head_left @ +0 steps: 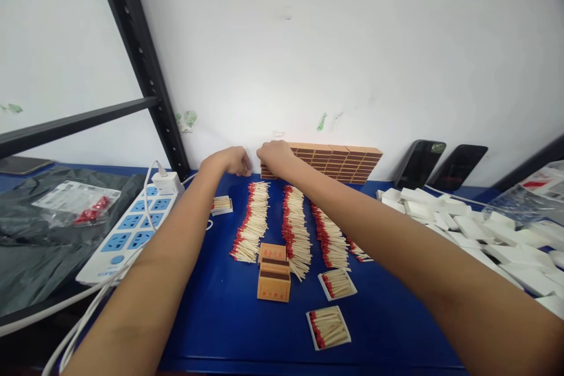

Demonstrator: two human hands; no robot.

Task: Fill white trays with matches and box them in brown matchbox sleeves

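Note:
Both my arms reach far across the blue table (220,317) toward the wall. My right hand (276,158) is curled, resting on the left end of a stacked wall of orange matchboxes (335,161). My left hand (231,161) is closed just left of that stack; what it holds, if anything, is hidden. Below the hands lie rows of red-tipped matches (295,223). A short pile of orange matchbox sleeves (274,273) sits nearer me, with two open white trays of matches (329,327) beside it. Another filled tray (221,205) lies under my left forearm.
A white power strip (132,232) with cables lies at the left, beside a dark bag with a plastic packet (77,200). Several empty white trays (476,229) are heaped at the right. Two dark phones (418,164) lean on the wall. A black shelf post (145,70) rises at left.

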